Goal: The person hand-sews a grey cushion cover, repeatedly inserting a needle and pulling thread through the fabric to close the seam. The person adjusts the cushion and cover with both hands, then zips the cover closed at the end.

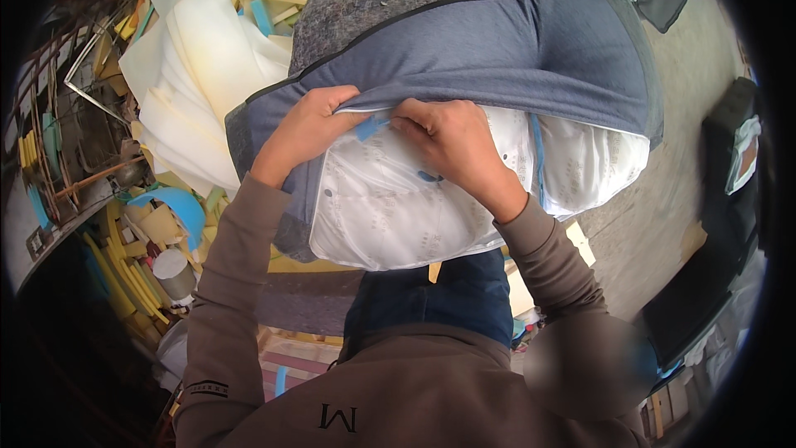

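Left hand (307,129) grips the raised hem of a grey-blue cover (448,54), thumb and fingers pressed together; right hand (460,141) has its fingers bent and thumb nearly meeting forefinger at that same hem, beside a small blue strip (367,128). Whether its fingertips hold the strip I cannot tell.

At far left, yellow and blue foam scraps (128,253) lie heaped around a pale cylinder (172,270), whose contents are too unclear to tell. Next come white foam sheets (195,75), piled in loose folds just left of the cover.

The cover acts as a bag, and a stuffed white cushion (390,220) sits in it, its near part bulging out through the long gap. The cushion lies below and between the hands, spreading past the right one; the right hand is over its upper middle, while the left is by its upper left corner. Both rest on a bench with a fuzzy grey top (365,17), which shows beyond the cover's far edge.

The cushion is plump, shiny and creased, with faint grey print and a blue band (538,158) crossing it toward the right. The cover has black piping along its far edge and darker grey ends.
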Demonstrator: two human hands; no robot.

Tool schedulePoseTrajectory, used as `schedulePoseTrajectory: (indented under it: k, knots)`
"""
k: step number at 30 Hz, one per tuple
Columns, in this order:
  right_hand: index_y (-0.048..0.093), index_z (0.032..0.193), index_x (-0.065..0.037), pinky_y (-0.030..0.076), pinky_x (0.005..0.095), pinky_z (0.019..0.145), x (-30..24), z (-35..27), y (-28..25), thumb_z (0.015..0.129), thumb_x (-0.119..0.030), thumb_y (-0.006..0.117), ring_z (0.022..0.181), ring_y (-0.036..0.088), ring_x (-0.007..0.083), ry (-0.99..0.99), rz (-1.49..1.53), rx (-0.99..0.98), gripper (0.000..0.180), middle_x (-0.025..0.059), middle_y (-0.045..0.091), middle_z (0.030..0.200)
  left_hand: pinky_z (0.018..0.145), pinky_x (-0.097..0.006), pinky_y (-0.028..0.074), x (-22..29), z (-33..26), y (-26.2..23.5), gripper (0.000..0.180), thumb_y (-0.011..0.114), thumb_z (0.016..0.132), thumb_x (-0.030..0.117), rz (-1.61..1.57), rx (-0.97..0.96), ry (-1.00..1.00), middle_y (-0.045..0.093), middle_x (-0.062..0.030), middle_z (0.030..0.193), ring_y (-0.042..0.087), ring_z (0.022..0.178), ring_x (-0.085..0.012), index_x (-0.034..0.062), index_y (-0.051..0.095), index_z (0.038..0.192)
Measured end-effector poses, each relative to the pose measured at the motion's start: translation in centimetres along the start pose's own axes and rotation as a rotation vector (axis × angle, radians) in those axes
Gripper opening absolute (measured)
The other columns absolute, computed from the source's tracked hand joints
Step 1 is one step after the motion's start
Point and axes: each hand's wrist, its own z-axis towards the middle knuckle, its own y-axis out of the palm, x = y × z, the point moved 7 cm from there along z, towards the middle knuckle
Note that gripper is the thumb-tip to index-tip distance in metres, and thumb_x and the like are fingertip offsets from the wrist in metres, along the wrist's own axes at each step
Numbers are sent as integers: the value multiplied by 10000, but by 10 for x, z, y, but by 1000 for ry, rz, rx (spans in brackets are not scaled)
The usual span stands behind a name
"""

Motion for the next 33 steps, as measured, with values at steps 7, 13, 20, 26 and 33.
schedulePoseTrajectory:
  k: [7,13,20,26,33]
  knots:
    - [754,977,-109,536,474,631,-9,3,3,978,-223,749,699,708,377,-6,-14,-19,114,146,713,760,716,-312,474,-6,0,1,264,730,1029,253,-38,26,-1,619,-49,801,530,767,-93,-2,724,1096]
    - [746,995,-92,535,445,630,-15,4,6,970,-183,761,712,707,382,-56,-51,-14,96,150,722,799,703,-329,478,-6,-2,2,276,730,1020,266,-50,59,37,629,-83,781,543,736,-124,-3,738,1083]
    - [754,995,-104,536,444,624,-19,5,11,957,-173,772,707,711,378,-77,-109,-59,81,146,720,783,709,-326,463,-5,-2,1,245,720,1023,203,18,35,-19,570,-75,780,503,772,-93,-39,683,1031]
    - [742,1027,-101,552,486,655,-18,4,16,969,-195,768,733,722,391,11,-14,-93,114,159,734,792,686,-350,459,1,-4,0,271,728,1013,236,39,72,16,555,-109,757,491,729,-125,-30,677,1006]
    - [648,1277,-38,596,432,851,-19,-6,16,1007,-101,724,1010,769,416,78,203,-280,288,214,785,1104,678,-363,457,0,-4,0,286,734,1008,256,74,88,37,576,-129,757,503,715,-146,-26,686,1009]
